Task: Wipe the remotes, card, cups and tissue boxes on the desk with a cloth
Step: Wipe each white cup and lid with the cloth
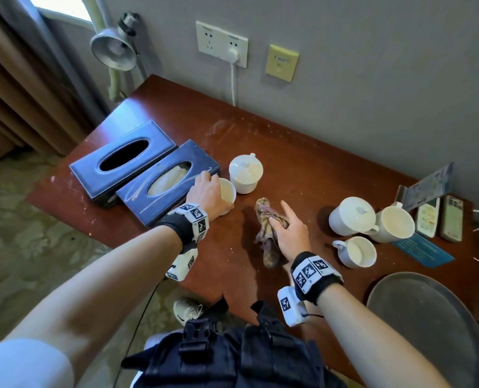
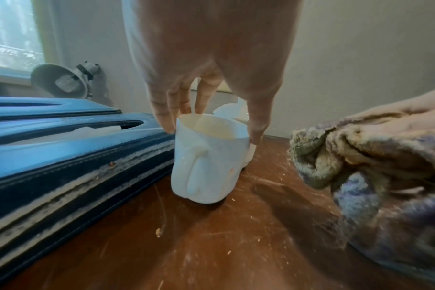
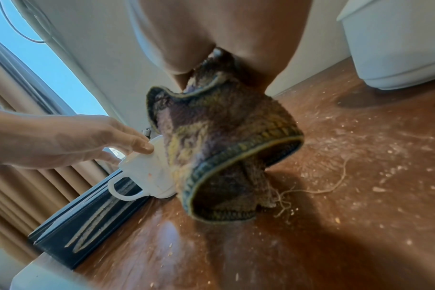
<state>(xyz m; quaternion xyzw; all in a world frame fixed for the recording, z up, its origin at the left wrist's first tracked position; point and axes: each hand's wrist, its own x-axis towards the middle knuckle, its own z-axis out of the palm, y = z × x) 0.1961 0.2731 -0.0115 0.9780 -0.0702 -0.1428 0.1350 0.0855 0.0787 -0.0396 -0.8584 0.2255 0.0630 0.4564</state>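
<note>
Far left on the desk (image 1: 302,130): two dark blue tissue boxes (image 1: 126,161) side by side, the left slot dark, the right one (image 1: 171,179) showing white tissue. Just beside it, an open white cup (image 1: 228,193), empty, pinched at the rim by the left hand (image 1: 207,191), fingers and thumb curled down over it. Behind, a lidded cup (image 1: 245,173). Centre: crumpled cloth (image 1: 269,228) gripped by the right hand (image 1: 290,233), forefinger straight. Right: three more cups (image 1: 355,252), one lidded, two remotes (image 1: 439,218), a blue card (image 1: 423,252), a grey tray (image 1: 428,317).
</note>
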